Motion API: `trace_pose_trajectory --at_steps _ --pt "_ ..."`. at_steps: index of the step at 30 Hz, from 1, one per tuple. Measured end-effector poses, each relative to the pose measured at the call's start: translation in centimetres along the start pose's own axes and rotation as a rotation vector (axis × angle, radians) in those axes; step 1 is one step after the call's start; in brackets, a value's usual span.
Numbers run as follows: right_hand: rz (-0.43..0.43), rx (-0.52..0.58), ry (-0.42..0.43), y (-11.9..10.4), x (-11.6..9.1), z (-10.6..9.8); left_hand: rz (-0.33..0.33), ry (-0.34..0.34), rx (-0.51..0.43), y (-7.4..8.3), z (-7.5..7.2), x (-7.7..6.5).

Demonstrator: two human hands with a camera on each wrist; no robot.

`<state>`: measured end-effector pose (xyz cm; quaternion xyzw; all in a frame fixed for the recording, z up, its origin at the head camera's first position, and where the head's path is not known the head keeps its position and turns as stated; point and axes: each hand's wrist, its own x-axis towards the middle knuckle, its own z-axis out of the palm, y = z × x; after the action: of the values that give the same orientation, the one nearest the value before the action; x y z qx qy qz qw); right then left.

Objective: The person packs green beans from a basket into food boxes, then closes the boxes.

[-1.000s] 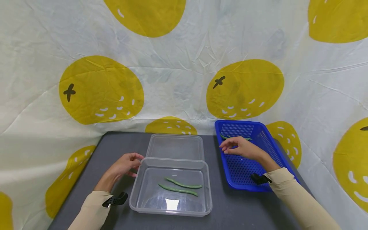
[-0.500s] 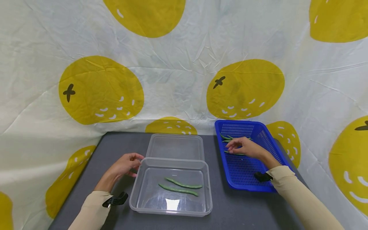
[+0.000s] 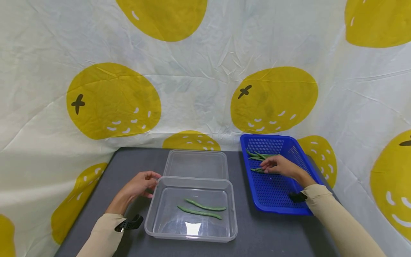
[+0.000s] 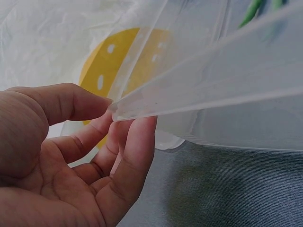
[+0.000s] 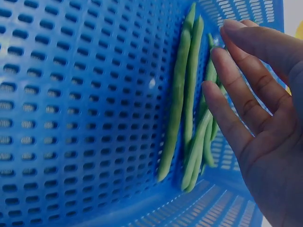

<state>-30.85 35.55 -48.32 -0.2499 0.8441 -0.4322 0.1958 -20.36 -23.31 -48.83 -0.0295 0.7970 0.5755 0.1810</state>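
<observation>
One left hand (image 3: 139, 184), eight o'clock, pinching clear container (image 3: 179, 236); right hand (image 3: 279, 166), four o'clock, loosely extended beside beans (image 5: 178, 94), plain in right-wrist view only; grey table (image 3: 263, 233); patterned cloth (image 3: 196, 107).

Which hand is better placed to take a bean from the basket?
Probably the right hand: it is near the beans in the blue basket; the left hand pinches the clear container.

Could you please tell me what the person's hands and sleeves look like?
The left hand and right hand are bare. Both sleeves are long and plain cream; a black band sits just beyond each.
</observation>
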Motion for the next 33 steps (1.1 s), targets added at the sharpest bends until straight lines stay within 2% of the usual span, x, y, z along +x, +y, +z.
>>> trace_pose_trajectory --at_steps 10,28,33 --pt "0.033 -0.051 0.016 1.4 -0.5 -0.3 0.008 0.004 0.006 -0.1 0.1 0.0" --pt "0.140 -0.160 0.022 1.8 -1.3 -0.3 0.000 0.005 0.001 -0.1 0.1 0.2" --pt "0.158 -0.154 -0.013 1.9 -1.4 -0.3 0.003 0.003 -0.006 -0.2 0.0 0.2"
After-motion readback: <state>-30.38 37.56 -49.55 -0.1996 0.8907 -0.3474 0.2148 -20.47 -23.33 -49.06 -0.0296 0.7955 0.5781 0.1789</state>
